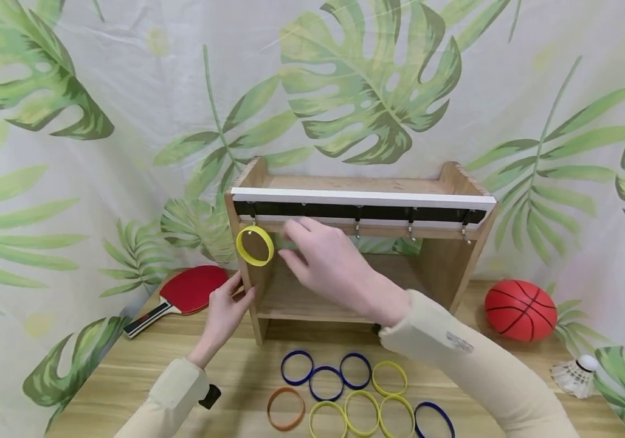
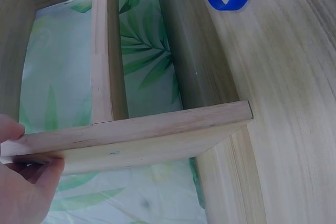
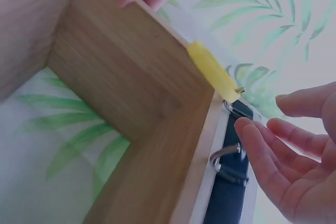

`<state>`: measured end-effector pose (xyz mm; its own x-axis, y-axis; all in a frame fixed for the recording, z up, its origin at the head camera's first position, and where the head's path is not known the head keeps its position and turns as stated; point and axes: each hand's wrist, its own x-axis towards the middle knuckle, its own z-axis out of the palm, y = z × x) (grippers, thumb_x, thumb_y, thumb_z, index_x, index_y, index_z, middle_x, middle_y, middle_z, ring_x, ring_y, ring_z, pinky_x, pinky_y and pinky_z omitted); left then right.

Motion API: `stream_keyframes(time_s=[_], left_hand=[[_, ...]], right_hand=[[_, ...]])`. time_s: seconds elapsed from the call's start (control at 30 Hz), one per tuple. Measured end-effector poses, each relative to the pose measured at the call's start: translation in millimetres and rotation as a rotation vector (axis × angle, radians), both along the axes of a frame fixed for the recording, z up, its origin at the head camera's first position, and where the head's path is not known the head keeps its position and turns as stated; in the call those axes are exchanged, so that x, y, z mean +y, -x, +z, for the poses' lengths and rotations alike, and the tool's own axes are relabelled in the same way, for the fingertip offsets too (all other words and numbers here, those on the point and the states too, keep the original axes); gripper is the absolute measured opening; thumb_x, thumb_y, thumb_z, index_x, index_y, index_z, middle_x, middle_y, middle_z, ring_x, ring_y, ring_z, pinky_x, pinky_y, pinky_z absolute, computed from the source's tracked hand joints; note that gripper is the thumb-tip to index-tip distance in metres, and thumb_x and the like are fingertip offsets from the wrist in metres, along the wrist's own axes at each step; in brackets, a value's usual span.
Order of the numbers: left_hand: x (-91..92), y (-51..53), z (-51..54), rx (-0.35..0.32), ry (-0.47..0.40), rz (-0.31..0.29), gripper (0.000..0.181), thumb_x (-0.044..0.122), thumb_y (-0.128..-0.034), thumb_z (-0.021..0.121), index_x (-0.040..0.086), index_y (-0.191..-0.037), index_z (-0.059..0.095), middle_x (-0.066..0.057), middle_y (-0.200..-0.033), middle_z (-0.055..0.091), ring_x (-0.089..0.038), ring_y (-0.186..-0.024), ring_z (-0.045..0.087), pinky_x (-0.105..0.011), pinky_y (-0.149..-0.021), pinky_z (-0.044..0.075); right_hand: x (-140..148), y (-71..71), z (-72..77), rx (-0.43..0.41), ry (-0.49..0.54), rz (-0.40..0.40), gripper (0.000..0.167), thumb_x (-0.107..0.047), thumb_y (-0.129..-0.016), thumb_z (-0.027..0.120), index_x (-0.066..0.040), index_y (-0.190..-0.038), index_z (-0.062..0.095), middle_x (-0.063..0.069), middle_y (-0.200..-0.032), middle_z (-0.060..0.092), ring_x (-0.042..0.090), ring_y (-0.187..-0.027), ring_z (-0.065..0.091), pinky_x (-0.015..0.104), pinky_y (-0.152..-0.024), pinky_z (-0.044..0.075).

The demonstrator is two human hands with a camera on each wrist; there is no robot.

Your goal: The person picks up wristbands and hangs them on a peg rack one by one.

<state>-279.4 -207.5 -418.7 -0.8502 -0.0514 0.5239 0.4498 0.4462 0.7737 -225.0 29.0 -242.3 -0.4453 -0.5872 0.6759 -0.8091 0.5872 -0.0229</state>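
Observation:
A yellow ring (image 1: 258,263) hangs from the leftmost hook of the black hook strip (image 1: 383,213) on the wooden shelf (image 1: 438,267). Just right of that ring, the right hand (image 1: 334,261) is raised with its fingers apart and nothing in them. In the right wrist view, the yellow ring (image 3: 212,72) is on its hook, and the right hand (image 3: 299,166) is beside it with loosely bent fingers. The left hand (image 1: 225,313) grips the shelf's left side panel; in the left wrist view, the thumb and fingers of the left hand (image 2: 26,190) lie on either side of the panel (image 2: 142,129).
Blue rings (image 1: 326,399), yellow rings (image 1: 390,393) and one orange ring (image 1: 270,417) lie on the table in front of the shelf. A red paddle (image 1: 194,289) is at left; a red ball (image 1: 520,310) and a shuttlecock (image 1: 575,376) are at right. Other hooks (image 1: 411,228) hold no ring.

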Motion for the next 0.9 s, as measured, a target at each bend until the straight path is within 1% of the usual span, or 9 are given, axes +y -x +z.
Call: stream_keyframes(time_s=[0.1, 0.2, 0.27, 0.4, 0.5, 0.6, 0.77, 0.8, 0.9], left_hand=[[0.5, 1.1, 1.3, 0.005, -0.004, -0.003, 0.038, -0.002, -0.0906, 0.065, -0.003, -0.129, 0.062, -0.026, -0.123, 0.067, -0.038, -0.111, 0.067, -0.046, -0.086, 0.06], [0.7, 2.1, 1.4, 0.006, 0.007, 0.0, 0.037, -0.002, -0.0907, 0.064, -0.002, -0.128, 0.063, -0.024, -0.123, 0.068, -0.036, -0.111, 0.066, -0.044, -0.085, 0.06], [0.9, 1.8, 1.4, 0.004, 0.015, 0.004, 0.037, -0.002, -0.0908, 0.064, -0.002, -0.128, 0.063, -0.024, -0.122, 0.069, -0.035, -0.111, 0.066, -0.043, -0.085, 0.061], [1.4, 0.1, 1.3, -0.005, 0.012, 0.01, 0.037, -0.002, -0.0905, 0.064, -0.001, -0.127, 0.063, -0.023, -0.121, 0.069, -0.035, -0.111, 0.066, -0.041, -0.085, 0.061], [0.9, -0.1, 1.5, -0.007, 0.007, 0.007, 0.036, -0.003, -0.0904, 0.065, -0.002, -0.126, 0.064, -0.023, -0.12, 0.07, -0.035, -0.111, 0.067, -0.043, -0.085, 0.061], [0.9, 0.3, 1.3, -0.006, 0.009, 0.001, 0.035, -0.002, -0.0912, 0.065, -0.001, -0.126, 0.064, -0.023, -0.12, 0.07, -0.036, -0.111, 0.067, -0.044, -0.085, 0.061], [3.6, -2.5, 4.4, -0.013, 0.02, 0.017, 0.033, 0.0, -0.0919, 0.064, -0.002, -0.125, 0.064, -0.023, -0.12, 0.07, -0.035, -0.111, 0.067, -0.045, -0.085, 0.061], [4.9, -4.3, 6.6, -0.013, 0.021, 0.019, 0.033, -0.001, -0.0918, 0.064, -0.003, -0.124, 0.064, -0.024, -0.12, 0.07, -0.036, -0.111, 0.067, -0.046, -0.085, 0.061], [9.9, -12.7, 15.9, -0.013, 0.025, 0.013, 0.032, -0.003, -0.0913, 0.063, -0.007, -0.123, 0.063, -0.027, -0.119, 0.069, -0.04, -0.109, 0.067, -0.049, -0.085, 0.06]], right_hand=[[25, -9.6, -19.1, -0.003, 0.043, 0.005, 0.011, -0.012, -0.091, 0.07, -0.008, -0.1, 0.065, 0.003, -0.092, 0.068, 0.011, -0.073, 0.063, 0.022, -0.063, 0.056], [52, -17.6, -45.5, -0.046, 0.056, -0.02, 0.015, -0.011, -0.088, 0.073, -0.008, -0.1, 0.065, 0.003, -0.092, 0.069, 0.012, -0.075, 0.064, 0.022, -0.064, 0.057], [71, -22.5, -66.1, -0.105, 0.057, -0.034, 0.017, -0.01, -0.086, 0.074, -0.008, -0.099, 0.065, 0.002, -0.091, 0.069, 0.011, -0.075, 0.065, 0.021, -0.064, 0.057], [109, -29.8, -109.9, -0.264, 0.065, -0.049, 0.017, -0.006, -0.083, 0.076, -0.009, -0.094, 0.064, 0.002, -0.085, 0.069, 0.008, -0.072, 0.066, 0.017, -0.063, 0.058], [135, -33.9, -139.5, -0.348, 0.07, -0.057, 0.017, -0.004, -0.081, 0.076, -0.009, -0.091, 0.063, 0.003, -0.082, 0.069, 0.007, -0.071, 0.065, 0.017, -0.061, 0.057], [159, -38.2, -165.1, -0.415, 0.068, -0.066, 0.016, -0.004, -0.081, 0.075, -0.009, -0.09, 0.063, 0.003, -0.082, 0.069, 0.006, -0.071, 0.065, 0.018, -0.059, 0.057], [190, -45.3, -200.2, -0.565, 0.054, -0.074, 0.015, -0.002, -0.081, 0.073, -0.007, -0.089, 0.062, 0.006, -0.082, 0.069, 0.004, -0.069, 0.065, 0.016, -0.056, 0.056], [195, -46.6, -206.1, -0.583, 0.05, -0.075, 0.014, -0.002, -0.081, 0.073, -0.007, -0.089, 0.062, 0.006, -0.081, 0.068, 0.003, -0.069, 0.064, 0.016, -0.055, 0.056], [207, -50.0, -220.6, -0.602, 0.044, -0.076, 0.016, 0.0, -0.078, 0.074, -0.006, -0.086, 0.062, 0.004, -0.079, 0.067, -0.001, -0.069, 0.062, 0.016, -0.054, 0.054]])
